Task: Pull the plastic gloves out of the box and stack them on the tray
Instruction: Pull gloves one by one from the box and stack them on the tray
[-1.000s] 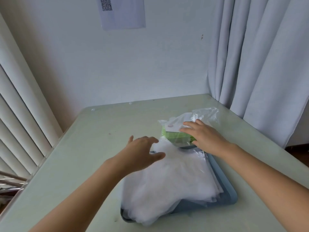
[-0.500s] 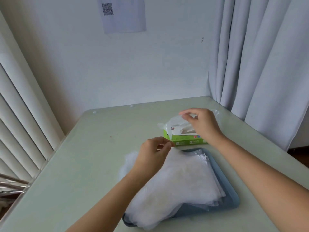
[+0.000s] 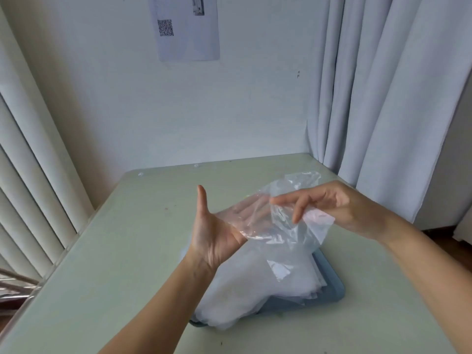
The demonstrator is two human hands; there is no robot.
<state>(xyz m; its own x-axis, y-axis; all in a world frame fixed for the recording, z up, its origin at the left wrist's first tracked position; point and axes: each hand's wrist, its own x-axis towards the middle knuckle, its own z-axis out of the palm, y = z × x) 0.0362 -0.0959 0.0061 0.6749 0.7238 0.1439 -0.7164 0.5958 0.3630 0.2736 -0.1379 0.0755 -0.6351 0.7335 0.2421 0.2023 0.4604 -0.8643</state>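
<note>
Right hand (image 3: 337, 208): grip clamped, fingers pinching the upper part of one clear glove (image 3: 293, 241). Left hand (image 3: 217, 236): grip apart, palm up, thumb raised, flat fingers lying under the film and seen through it. The glove hangs in the air between the two grips. Its long axis runs roughly from the left palm across to the right pinch, with a loose end trailing below.

The stack (image 3: 242, 290) of gloves lies directly beneath both grips on the blue tray (image 3: 334, 295), on the desk (image 3: 115, 251). Box hidden behind hands and film.

My read: lay-down comes next — straight down from the grip, left hand nearer the stack. The film may cling to the palm.
</note>
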